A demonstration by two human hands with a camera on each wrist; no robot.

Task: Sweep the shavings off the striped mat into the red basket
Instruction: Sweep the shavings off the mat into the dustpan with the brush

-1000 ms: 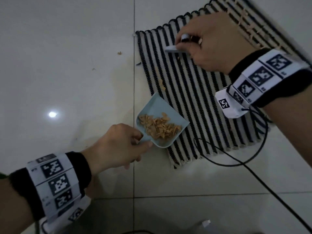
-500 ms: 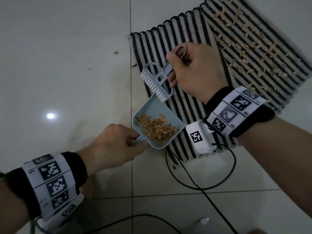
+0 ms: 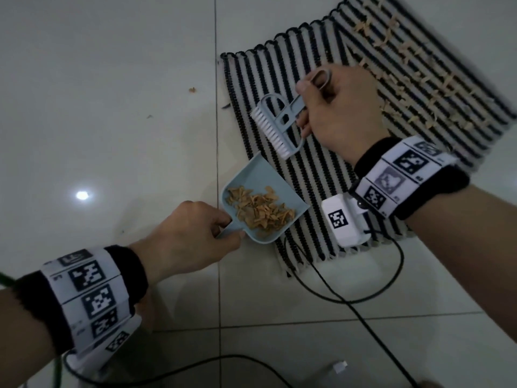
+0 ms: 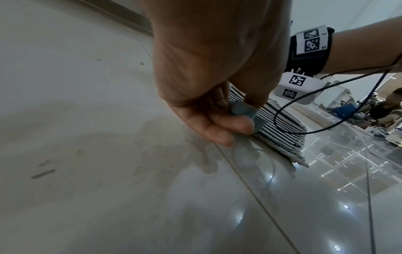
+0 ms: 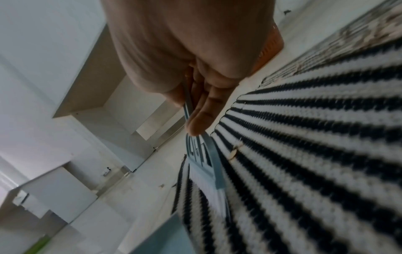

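A black-and-white striped mat (image 3: 316,191) lies on the tiled floor. Tan shavings (image 3: 414,79) are strewn over its far right part. My left hand (image 3: 187,236) grips the handle of a pale blue dustpan (image 3: 257,180) that holds a heap of shavings (image 3: 260,211) at the mat's left edge. My right hand (image 3: 335,107) grips the handle of a small blue brush (image 3: 277,124) with white bristles, held just above the pan's far edge. In the right wrist view, part of the red basket (image 5: 269,44) shows behind the hand, beyond the mat (image 5: 315,154).
Black cables (image 3: 349,298) loop over the floor near the mat's near edge. A few stray shavings (image 3: 192,90) lie on the tiles to the left. A white shelf unit (image 5: 97,86) stands past the mat in the right wrist view.
My right hand has drawn the brush from the mat's far corner back to the dustpan's far edge. The left hand and dustpan have stayed in place.
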